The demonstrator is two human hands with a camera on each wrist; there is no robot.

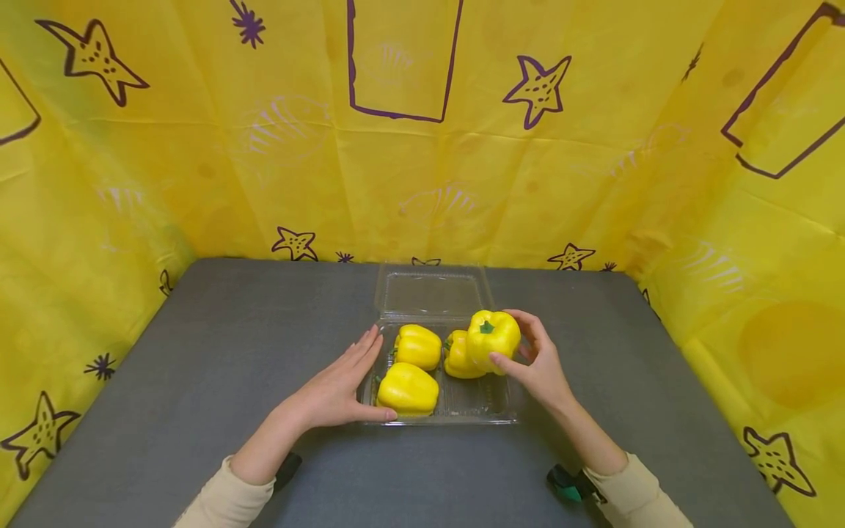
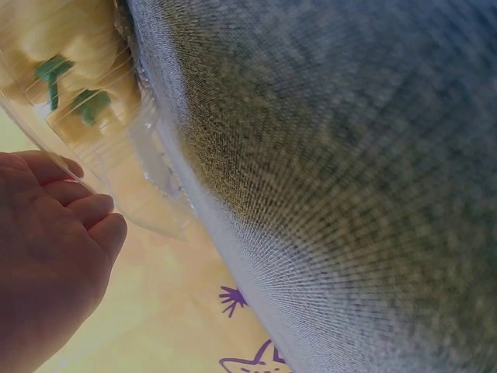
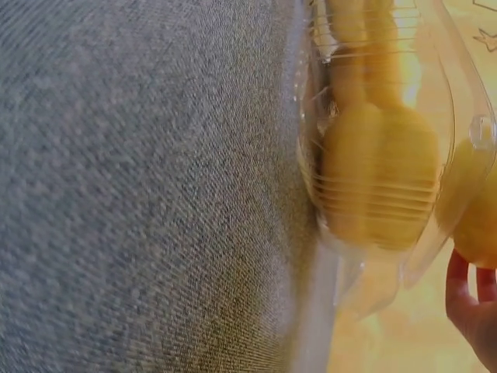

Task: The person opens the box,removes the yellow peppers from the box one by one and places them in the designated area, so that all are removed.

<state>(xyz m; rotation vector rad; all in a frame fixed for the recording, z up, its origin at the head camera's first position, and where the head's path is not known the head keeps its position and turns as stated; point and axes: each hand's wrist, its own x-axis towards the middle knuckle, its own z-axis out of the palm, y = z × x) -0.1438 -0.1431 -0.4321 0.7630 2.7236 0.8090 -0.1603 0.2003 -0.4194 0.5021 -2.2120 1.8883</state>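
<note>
A clear hinged plastic container (image 1: 478, 402) lies on the table with its lid (image 1: 436, 292) folded back. Two yellow bell peppers fill its left side, one behind (image 1: 419, 346) and one in front (image 1: 408, 390). On the right side, another yellow bell pepper (image 1: 457, 358) sits at the back, partly covered by the one in my hand. My right hand (image 1: 546, 374) grips that yellow bell pepper (image 1: 496, 339), stem facing me, over the container's right half. My left hand (image 1: 330, 389) rests against the container's left side, fingers extended and thumb along the front rim.
The dark grey table (image 1: 264, 315) reaches back to a yellow cloth (image 1: 422, 161) with purple starfish drawings, which hangs behind and on both sides. Dark straps show at both wrists near the sleeves.
</note>
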